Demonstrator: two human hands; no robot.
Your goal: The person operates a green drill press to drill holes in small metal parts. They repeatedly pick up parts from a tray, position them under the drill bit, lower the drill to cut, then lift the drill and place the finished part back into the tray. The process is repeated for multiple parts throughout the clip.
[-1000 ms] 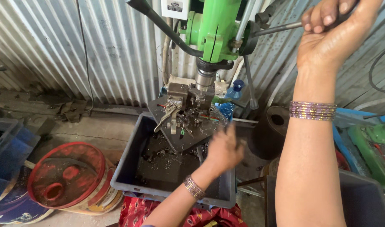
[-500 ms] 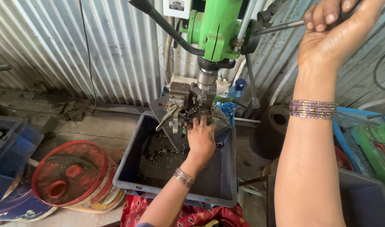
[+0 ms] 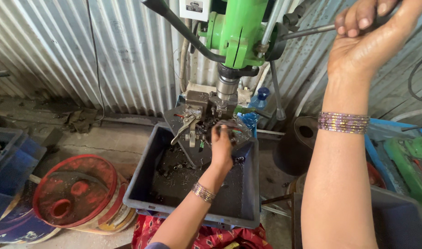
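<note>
My right hand (image 3: 372, 37) is raised at the top right, closed around the metal feed lever (image 3: 308, 31) of a green drill press (image 3: 238, 32). Its spindle (image 3: 227, 85) hangs just over a dark metal clamping jig (image 3: 197, 115) on the drill table. My left hand (image 3: 221, 147) reaches in from below with the fingers curled against the jig's right side, under the spindle. What the fingertips hold is hidden. Both wrists carry bangles.
A grey plastic bin (image 3: 142, 184) with metal chips and small parts sits under the jig. A red bucket lid (image 3: 75, 193) and a blue crate (image 3: 8, 161) lie to the left. A blue bottle (image 3: 261, 97), a black cylinder (image 3: 308, 138) and green parts (image 3: 414, 161) stand to the right. Corrugated sheet wall behind.
My left hand has moved left and up from the bin's right side to the jig beneath the spindle. My right hand has stayed on the lever.
</note>
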